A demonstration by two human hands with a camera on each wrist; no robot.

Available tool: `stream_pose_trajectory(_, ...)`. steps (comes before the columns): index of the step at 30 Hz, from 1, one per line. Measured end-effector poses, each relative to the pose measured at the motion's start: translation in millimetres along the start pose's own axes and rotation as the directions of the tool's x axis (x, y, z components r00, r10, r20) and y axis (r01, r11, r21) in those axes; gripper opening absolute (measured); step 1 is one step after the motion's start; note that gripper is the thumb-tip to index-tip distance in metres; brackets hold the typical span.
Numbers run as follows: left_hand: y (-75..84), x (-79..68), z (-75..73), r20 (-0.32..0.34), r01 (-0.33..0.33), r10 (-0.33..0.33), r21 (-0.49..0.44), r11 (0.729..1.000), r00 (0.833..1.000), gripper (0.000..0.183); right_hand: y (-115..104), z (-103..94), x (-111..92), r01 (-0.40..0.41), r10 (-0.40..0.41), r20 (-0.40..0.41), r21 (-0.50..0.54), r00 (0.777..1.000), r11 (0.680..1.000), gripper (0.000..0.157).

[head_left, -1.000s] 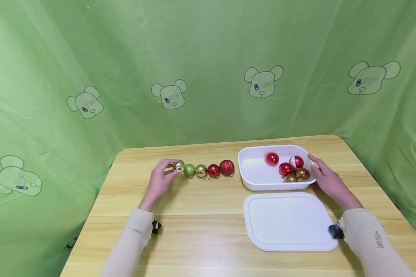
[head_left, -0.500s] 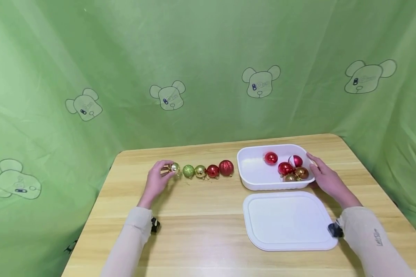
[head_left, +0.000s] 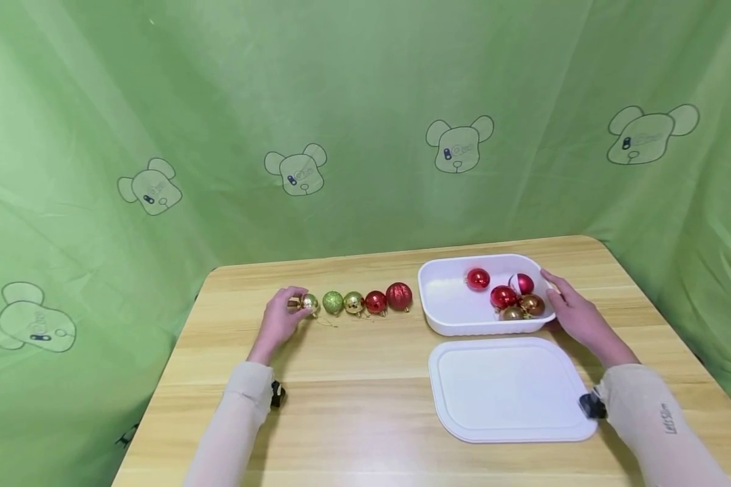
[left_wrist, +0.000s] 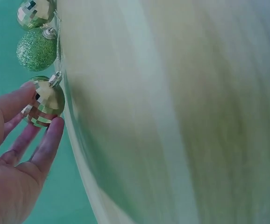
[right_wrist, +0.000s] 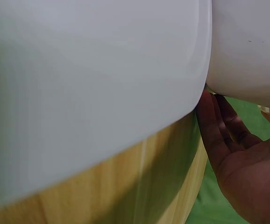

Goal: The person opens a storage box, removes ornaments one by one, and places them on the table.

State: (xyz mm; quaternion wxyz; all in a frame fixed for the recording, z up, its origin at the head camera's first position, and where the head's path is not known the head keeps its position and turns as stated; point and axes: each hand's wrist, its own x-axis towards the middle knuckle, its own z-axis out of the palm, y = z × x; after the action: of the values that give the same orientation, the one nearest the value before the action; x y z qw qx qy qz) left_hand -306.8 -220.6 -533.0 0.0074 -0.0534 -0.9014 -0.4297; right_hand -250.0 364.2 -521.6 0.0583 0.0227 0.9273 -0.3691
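Note:
My left hand pinches a shiny faceted gold Christmas bauble between thumb and fingers, at the left end of a row on the table. A small gap parts it from a glittery green bauble. Further right in the row come a gold bauble, a red bauble and a larger dark red bauble. My right hand holds the right end of a white plastic box, thumb near its rim and fingertips low by its wall. How far those fingers reach beneath is hidden.
Several baubles lie in the box, among them a red bauble and a brown-gold bauble. The box's white lid lies flat in front of it. A green curtain hangs behind the wooden table.
My left hand has drawn the gold bauble left, away from the green one, then lowered it slightly nearer the front. The right hand and box have stayed in place.

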Motion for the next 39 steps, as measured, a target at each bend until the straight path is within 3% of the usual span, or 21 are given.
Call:
stream_pose_trajectory(18, 4.6, -0.4, -2.1, 0.031, 0.026, -0.028, 0.045, 0.999, 0.999, 0.054, 1, 1.9, 1, 0.007, -0.007, 0.002, 0.007, 1.0, 1.0, 0.062)
stream_pose_trajectory(35, 7.3, -3.9, -8.1, 0.05, 0.011, -0.015, 0.093, 0.996, 0.999, 0.056, 0, 1.4, 2, 0.0, 0.0, 0.004, 0.014, 1.0, 1.0, 0.063)
stream_pose_trajectory(39, 12.1, -3.2, -8.7, 0.055, -0.022, 0.015, 0.13, 0.991, 0.998, 0.056, 2, 0.7, 2, 0.0, 0.0, 0.005, 0.012, 1.0, 1.0, 0.062)
